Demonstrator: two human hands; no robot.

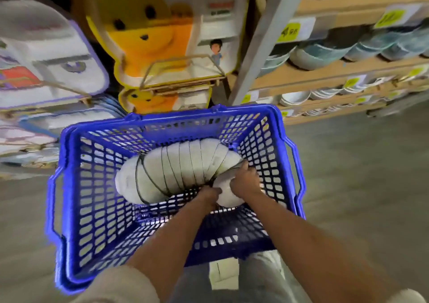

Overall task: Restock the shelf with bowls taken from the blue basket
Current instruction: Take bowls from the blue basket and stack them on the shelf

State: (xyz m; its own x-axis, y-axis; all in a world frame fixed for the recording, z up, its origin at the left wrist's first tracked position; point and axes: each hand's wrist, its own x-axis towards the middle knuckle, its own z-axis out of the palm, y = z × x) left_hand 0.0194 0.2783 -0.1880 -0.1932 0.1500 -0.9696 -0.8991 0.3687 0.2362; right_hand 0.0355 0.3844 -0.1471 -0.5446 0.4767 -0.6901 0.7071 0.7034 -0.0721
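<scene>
Bowls (181,168), smooth, white, dark-rimmed, lay in a curved sideways stack inside the latticed plastic basket (92,210). Left hand (209,194) and right hand (246,179) both clasped the nearest round bowl (226,192).

Single head view, steeply downward, close over blue basket (97,186), shelf (325,70) beyond

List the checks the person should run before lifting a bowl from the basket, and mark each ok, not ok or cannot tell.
1. Both hands on the end bowl: left hand and right hand touch it: ok.
2. Bowl free of the nested row of bowls: cannot tell.
3. Dark cord around the row cleared: not ok, still wrapped.
4. Blue basket steady: cannot tell.
5. Room on the shelf: cannot tell.
</scene>
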